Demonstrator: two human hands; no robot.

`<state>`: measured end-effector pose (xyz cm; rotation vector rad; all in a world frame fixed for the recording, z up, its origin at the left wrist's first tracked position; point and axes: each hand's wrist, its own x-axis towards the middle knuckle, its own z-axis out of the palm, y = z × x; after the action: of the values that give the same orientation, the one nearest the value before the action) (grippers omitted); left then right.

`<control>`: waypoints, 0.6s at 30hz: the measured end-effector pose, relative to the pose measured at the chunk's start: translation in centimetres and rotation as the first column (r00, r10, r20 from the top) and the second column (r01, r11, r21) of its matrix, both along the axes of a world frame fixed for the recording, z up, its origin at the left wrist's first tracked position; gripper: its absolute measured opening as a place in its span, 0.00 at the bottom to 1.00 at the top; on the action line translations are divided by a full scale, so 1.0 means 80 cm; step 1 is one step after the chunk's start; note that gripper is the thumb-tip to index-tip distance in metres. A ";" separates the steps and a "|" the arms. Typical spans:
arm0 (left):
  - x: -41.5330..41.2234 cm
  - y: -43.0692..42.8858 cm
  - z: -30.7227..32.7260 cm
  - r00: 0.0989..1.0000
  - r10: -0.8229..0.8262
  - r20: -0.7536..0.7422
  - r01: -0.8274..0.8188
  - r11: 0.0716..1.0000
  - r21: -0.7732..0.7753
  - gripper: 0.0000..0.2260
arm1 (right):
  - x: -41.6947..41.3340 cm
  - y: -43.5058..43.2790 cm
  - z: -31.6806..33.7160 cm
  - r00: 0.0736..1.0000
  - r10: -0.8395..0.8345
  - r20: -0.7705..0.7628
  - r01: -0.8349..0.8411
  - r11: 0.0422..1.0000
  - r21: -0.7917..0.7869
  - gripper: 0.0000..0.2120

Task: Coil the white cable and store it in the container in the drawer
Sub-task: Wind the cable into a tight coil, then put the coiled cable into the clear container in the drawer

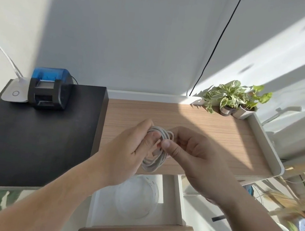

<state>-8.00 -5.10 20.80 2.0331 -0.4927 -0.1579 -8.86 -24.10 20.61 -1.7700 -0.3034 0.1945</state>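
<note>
White cable is already gathered into a bundle of several loops, held up between both hands above the wooden desk top — none of it trails onto the surface as far as the view shows. The left hand is curled around the left side of the loops, fingers closed on the strands, while the right hand pinches the bundle from the other side, its thumb pressed against the top of the coil. Whether a loose end is being tucked or wrapped round the loops cannot be made out; the fingers hide that part. Below the hands the drawer stands pulled open, and inside it sits a round, clear container that looks empty. So the coiling appears nearly or wholly finished, and the storing half remains: the coil has to be lowered into the container, and probably the drawer pushed shut. The bundle looks springy — letting go of one side too soon could let the loops fan out.
</note>
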 end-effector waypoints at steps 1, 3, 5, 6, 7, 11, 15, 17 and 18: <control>-0.001 -0.002 -0.009 0.999 0.032 -0.008 -0.032 0.998 0.049 0.16 | -0.002 0.003 -0.007 1.000 -0.002 0.014 0.003 0.996 -0.089 0.10; -0.004 -0.005 -0.034 0.994 0.079 -0.076 -0.068 0.988 0.139 0.16 | -0.008 0.007 -0.027 0.997 -0.033 0.064 0.052 0.949 -0.310 0.05; -0.008 -0.008 -0.071 0.962 0.102 -0.252 -0.064 0.986 0.155 0.18 | -0.016 0.013 -0.057 0.996 -0.090 0.013 0.087 0.900 -0.426 0.02; -0.013 -0.008 -0.096 0.923 0.110 -0.369 -0.067 0.989 0.129 0.18 | -0.022 0.015 -0.078 0.987 -0.130 -0.092 0.081 0.908 -0.410 0.01; -0.019 -0.009 -0.123 0.865 0.122 -0.487 -0.088 0.992 0.092 0.17 | -0.027 0.018 -0.100 0.959 -0.179 -0.219 0.088 0.926 -0.367 0.03; -0.054 -0.020 -0.235 0.621 0.221 -0.752 -0.278 0.959 0.053 0.10 | -0.053 0.026 -0.206 0.784 -0.334 -0.523 0.156 0.921 -0.356 0.10; -0.070 -0.032 -0.322 0.545 0.393 -0.741 -0.246 0.919 0.306 0.12 | -0.061 0.041 -0.300 0.649 -0.403 -0.646 0.130 0.894 -0.428 0.06; -0.069 -0.031 -0.354 0.512 0.454 -0.729 -0.208 0.889 0.408 0.10 | -0.056 0.050 -0.337 0.619 -0.428 -0.659 0.116 0.879 -0.462 0.06; -0.067 -0.030 -0.369 0.496 0.487 -0.719 -0.203 0.870 0.449 0.08 | -0.051 0.055 -0.354 0.623 -0.441 -0.646 0.095 0.862 -0.497 0.06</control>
<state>-13.34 -7.53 -8.71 2.0306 0.5972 -0.9402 -12.96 -19.70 -7.71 -1.9615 0.6740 0.7927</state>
